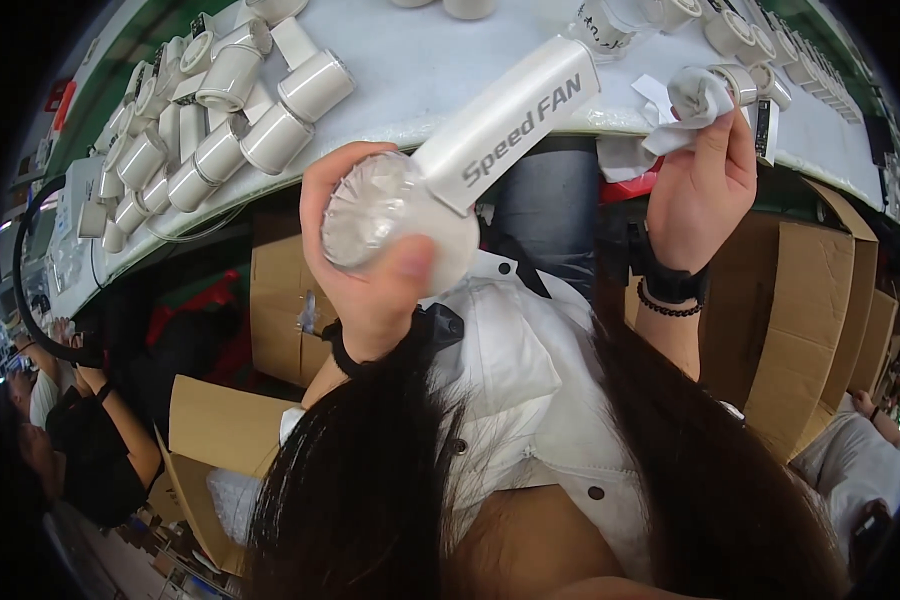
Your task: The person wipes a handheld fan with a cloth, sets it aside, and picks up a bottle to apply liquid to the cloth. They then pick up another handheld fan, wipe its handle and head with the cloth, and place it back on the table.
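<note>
A white handheld fan, with a round head and a broad handle bearing dark lettering, is held up over the table's near edge. My left hand is wrapped round its head, the thumb across the near side. The handle points away and to the right. At the right, my right hand pinches a crumpled white cloth between thumb and fingers, apart from the fan. Part of the cloth hangs down to the left of that hand.
White fans lie piled on the left of the white table; more white round-ended parts line its right side. A clear container stands at the back. Open cardboard boxes flank me. Other people sit at left and right.
</note>
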`<state>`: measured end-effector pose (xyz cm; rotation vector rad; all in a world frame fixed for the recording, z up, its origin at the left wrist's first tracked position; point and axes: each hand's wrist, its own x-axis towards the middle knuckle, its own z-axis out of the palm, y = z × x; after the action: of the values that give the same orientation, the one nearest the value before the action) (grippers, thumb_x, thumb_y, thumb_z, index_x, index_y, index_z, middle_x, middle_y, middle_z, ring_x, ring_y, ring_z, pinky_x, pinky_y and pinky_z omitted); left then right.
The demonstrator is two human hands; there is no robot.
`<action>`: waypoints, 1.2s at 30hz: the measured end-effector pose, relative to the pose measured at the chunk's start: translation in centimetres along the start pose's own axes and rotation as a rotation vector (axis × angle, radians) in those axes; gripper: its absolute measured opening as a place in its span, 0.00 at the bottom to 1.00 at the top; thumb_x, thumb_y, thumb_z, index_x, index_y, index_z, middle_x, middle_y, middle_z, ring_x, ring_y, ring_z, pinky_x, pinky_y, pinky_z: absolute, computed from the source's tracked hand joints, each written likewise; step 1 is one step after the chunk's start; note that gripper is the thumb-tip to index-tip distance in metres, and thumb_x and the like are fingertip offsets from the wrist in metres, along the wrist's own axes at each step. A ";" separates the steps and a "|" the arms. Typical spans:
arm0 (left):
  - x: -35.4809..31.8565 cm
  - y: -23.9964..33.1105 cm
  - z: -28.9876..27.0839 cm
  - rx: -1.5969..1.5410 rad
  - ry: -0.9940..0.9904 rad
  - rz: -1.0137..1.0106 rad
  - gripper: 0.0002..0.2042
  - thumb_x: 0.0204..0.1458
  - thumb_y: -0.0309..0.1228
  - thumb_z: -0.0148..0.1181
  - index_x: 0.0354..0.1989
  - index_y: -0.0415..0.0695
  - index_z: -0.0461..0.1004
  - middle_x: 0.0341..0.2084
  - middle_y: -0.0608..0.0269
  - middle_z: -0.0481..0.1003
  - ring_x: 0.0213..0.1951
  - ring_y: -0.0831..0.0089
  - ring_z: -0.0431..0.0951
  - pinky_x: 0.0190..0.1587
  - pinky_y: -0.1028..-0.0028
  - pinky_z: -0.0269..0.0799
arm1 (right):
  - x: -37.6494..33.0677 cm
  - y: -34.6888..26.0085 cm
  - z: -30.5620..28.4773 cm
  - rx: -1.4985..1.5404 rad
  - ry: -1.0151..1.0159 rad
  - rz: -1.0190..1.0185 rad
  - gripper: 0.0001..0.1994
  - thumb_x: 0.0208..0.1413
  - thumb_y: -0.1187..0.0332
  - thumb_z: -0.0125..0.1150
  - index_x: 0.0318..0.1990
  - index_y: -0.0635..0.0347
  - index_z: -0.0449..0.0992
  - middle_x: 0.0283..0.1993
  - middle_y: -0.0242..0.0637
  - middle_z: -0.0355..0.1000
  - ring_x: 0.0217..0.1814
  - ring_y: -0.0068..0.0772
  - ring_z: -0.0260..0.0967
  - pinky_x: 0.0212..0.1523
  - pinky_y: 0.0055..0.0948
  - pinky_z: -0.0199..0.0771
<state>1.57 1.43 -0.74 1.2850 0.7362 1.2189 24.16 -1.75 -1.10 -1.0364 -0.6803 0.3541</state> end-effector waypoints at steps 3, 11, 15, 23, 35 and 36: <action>-0.1 -0.2 0.6 0.152 -0.014 0.145 0.34 0.35 0.37 0.68 0.50 0.37 0.58 0.41 0.47 0.68 0.38 0.59 0.73 0.40 0.59 0.72 | -0.5 -0.2 0.9 0.047 0.004 -0.018 0.12 0.60 0.73 0.48 0.48 0.71 0.68 0.48 0.42 0.69 0.50 0.30 0.67 0.53 0.28 0.66; 0.8 0.6 0.7 0.447 -0.235 0.510 0.38 0.27 0.26 0.75 0.50 0.40 0.59 0.43 0.49 0.66 0.42 0.61 0.70 0.44 0.68 0.69 | -1.5 -2.0 2.7 0.072 -0.097 -0.017 0.10 0.55 0.74 0.55 0.44 0.68 0.71 0.41 0.37 0.72 0.43 0.22 0.67 0.44 0.20 0.67; 0.4 0.3 0.9 0.466 -0.240 0.523 0.38 0.29 0.28 0.74 0.50 0.41 0.57 0.43 0.48 0.66 0.43 0.60 0.70 0.44 0.67 0.68 | -2.6 -2.1 3.4 -0.337 -0.352 -0.288 0.05 0.54 0.77 0.54 0.38 0.66 0.73 0.37 0.36 0.70 0.39 0.27 0.67 0.42 0.22 0.66; -0.5 0.5 2.1 0.417 -0.130 0.588 0.32 0.29 0.26 0.73 0.47 0.42 0.63 0.41 0.51 0.65 0.40 0.58 0.71 0.40 0.67 0.70 | -3.0 -2.5 4.6 -0.395 -0.329 -0.372 0.07 0.41 0.80 0.62 0.30 0.58 0.78 0.33 0.34 0.70 0.34 0.29 0.67 0.34 0.22 0.67; 0.7 0.4 0.7 0.898 -0.322 1.036 0.20 0.35 0.24 0.65 0.39 0.55 0.69 0.42 0.54 0.68 0.39 0.56 0.71 0.36 0.68 0.75 | 0.4 -1.5 3.2 -0.377 -0.164 -0.394 0.03 0.52 0.76 0.58 0.34 0.62 0.76 0.32 0.29 0.69 0.32 0.18 0.63 0.33 0.16 0.63; 1.1 0.0 0.2 0.912 -0.328 1.115 0.20 0.35 0.23 0.65 0.38 0.57 0.69 0.42 0.55 0.68 0.39 0.56 0.71 0.36 0.69 0.76 | 0.5 -1.4 3.1 -0.373 -0.171 -0.391 0.03 0.52 0.76 0.58 0.34 0.62 0.76 0.32 0.29 0.69 0.32 0.18 0.63 0.33 0.16 0.63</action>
<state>2.06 2.35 -0.44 2.8068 0.2671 1.4771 22.39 -0.01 1.32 -1.2009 -1.1101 -0.0295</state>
